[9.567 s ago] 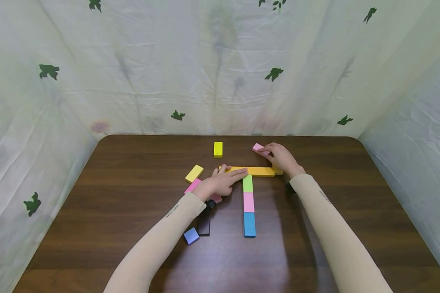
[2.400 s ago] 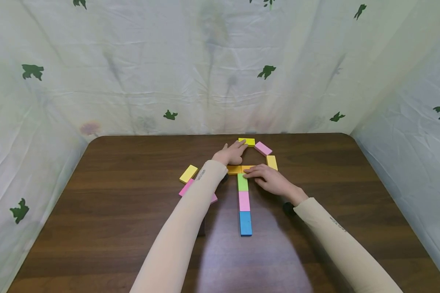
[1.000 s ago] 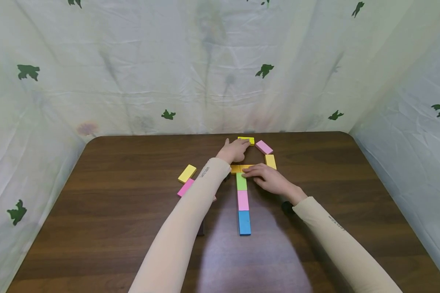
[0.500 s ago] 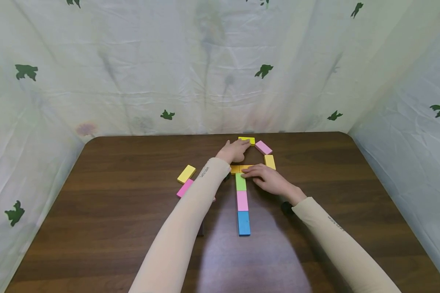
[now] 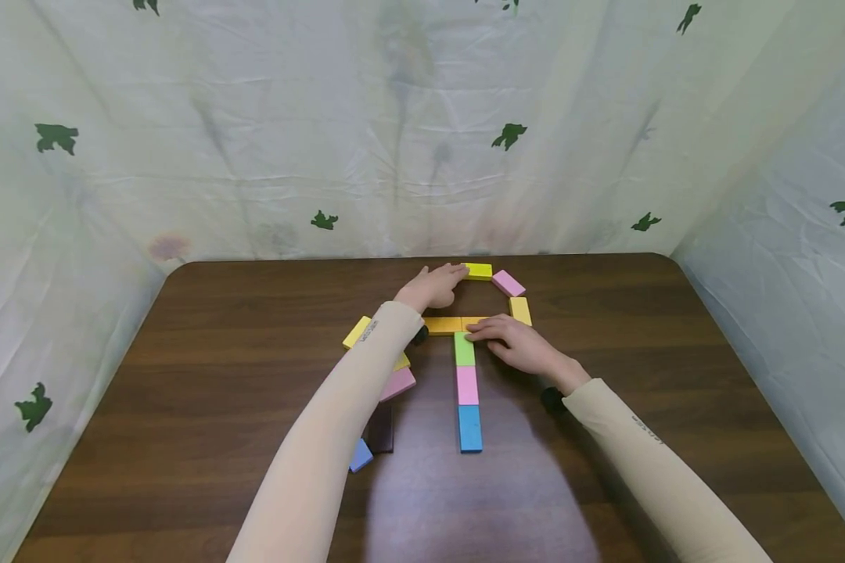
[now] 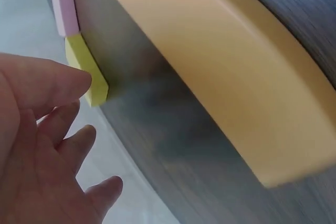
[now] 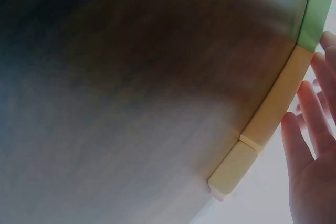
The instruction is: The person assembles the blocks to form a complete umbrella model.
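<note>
Flat coloured blocks lie joined on the table. My left hand (image 5: pixel 433 287) has relaxed, spread fingers beside the left end of a bright yellow block (image 5: pixel 479 271); whether they touch it, I cannot tell. A pink block (image 5: pixel 508 283) and a pale yellow block (image 5: pixel 520 310) continue the curve down to an orange row (image 5: pixel 444 326). The left wrist view shows that row's orange block (image 6: pixel 210 72) close up. My right hand (image 5: pixel 517 344) rests its extended fingers on the row's right part, partly covering it. Below run a green block (image 5: pixel 464 349), a light pink block (image 5: pixel 467 385) and a blue block (image 5: pixel 470 428).
Loose blocks lie left of the row, partly under the left sleeve: a yellow block (image 5: pixel 356 332), a pink block (image 5: pixel 397 384), a black block (image 5: pixel 381 430) and a small blue block (image 5: pixel 361 455). A white curtain (image 5: pixel 289 156) hangs behind the table's back edge.
The bright yellow block was earlier brought right, lying crosswise near the pink block. Within the last half second my left hand shifts left, uncovering more orange. The right hand stays put.
</note>
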The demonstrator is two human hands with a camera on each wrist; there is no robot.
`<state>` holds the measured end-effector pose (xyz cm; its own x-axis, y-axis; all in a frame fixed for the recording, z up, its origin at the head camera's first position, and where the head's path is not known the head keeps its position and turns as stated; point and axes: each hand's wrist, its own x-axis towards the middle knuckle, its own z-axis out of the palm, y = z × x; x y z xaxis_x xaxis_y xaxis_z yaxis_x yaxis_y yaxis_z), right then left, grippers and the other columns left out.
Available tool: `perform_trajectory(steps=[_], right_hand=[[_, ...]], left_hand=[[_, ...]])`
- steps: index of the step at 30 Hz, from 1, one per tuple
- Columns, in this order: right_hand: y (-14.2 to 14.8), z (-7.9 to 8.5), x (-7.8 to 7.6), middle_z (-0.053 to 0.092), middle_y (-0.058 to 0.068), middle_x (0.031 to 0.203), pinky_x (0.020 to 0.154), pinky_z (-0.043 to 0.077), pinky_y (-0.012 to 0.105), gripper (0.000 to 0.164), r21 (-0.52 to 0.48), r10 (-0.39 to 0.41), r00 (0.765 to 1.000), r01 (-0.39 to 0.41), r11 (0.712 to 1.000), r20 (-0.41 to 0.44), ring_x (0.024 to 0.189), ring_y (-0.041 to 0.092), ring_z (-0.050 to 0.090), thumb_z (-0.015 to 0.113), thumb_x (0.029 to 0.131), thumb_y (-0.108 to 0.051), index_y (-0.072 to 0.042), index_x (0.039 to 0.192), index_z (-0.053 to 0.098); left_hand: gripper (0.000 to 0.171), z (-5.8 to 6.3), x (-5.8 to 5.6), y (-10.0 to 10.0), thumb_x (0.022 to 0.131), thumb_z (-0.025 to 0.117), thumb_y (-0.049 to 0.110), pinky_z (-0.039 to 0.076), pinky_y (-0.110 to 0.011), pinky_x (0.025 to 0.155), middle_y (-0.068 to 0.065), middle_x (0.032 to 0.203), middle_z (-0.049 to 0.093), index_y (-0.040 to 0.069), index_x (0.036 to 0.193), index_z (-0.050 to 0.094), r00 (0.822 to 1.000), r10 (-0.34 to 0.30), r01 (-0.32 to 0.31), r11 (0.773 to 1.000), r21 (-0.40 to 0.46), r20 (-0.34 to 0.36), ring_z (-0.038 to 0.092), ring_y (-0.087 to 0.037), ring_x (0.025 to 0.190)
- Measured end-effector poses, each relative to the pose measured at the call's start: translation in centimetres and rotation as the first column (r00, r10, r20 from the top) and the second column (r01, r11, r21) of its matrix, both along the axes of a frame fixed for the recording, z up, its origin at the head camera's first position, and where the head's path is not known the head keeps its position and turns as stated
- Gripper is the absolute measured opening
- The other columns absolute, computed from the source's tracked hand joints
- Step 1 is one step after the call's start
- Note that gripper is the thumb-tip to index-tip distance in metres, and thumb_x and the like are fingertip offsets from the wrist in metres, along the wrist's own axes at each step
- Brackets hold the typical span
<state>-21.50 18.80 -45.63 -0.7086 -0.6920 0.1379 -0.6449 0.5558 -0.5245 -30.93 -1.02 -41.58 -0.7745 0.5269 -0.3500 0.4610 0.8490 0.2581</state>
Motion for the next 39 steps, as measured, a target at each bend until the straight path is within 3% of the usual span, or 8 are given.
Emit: perform_trajectory(steps=[8,18,29,39], right_hand=[[0.1,-0.1,0.2,0.056,0.008,0.133,0.101,0.038,0.045,0.037,0.006,-0.004,1.000,0.004,1.000,-0.004,0.122,0.027,0.049,0.055,0.088,0.008,-0.005,0.121,0.067],[0.2,0.0,0.3,0.056,0.007,0.134,0.102,0.037,0.043,0.037,0.008,-0.022,1.000,0.022,1.000,0.016,0.122,0.026,0.048,0.055,0.089,0.007,-0.006,0.121,0.067],[0.0,0.2,0.3,0.057,0.010,0.132,0.100,0.038,0.044,0.038,-0.008,0.000,1.000,0.000,1.000,-0.020,0.122,0.028,0.049,0.053,0.088,0.010,-0.004,0.120,0.067],[0.0,0.2,0.3,0.057,0.010,0.133,0.100,0.038,0.044,0.038,-0.005,0.003,1.000,-0.004,1.000,-0.018,0.123,0.028,0.048,0.053,0.088,0.010,-0.003,0.121,0.066]], left_hand=[[0.059,0.1,0.8,-3.9,0.098,0.039,0.006,0.008,-0.053,0.112,-0.003,0.159,0.015,0.013,0.154,0.021,1.000,-0.023,0.022,0.996,0.088,0.007,0.012,-0.024,0.144],[0.058,0.7,3.2,-8.5,0.099,0.048,0.014,0.011,-0.056,0.111,-0.009,0.157,0.019,0.008,0.152,0.025,0.997,-0.064,0.068,0.983,0.172,-0.032,0.016,-0.028,0.143],[0.059,0.2,7.4,-12.2,0.096,0.054,0.013,0.011,-0.058,0.110,-0.012,0.155,0.025,0.006,0.150,0.030,0.997,-0.047,0.062,0.963,0.261,-0.061,0.019,-0.031,0.142],[0.058,-0.4,10.8,-15.6,0.095,0.055,0.017,0.013,-0.058,0.110,-0.016,0.152,0.030,0.002,0.147,0.034,0.998,0.021,-0.008,0.968,0.250,-0.052,0.022,-0.034,0.141]])
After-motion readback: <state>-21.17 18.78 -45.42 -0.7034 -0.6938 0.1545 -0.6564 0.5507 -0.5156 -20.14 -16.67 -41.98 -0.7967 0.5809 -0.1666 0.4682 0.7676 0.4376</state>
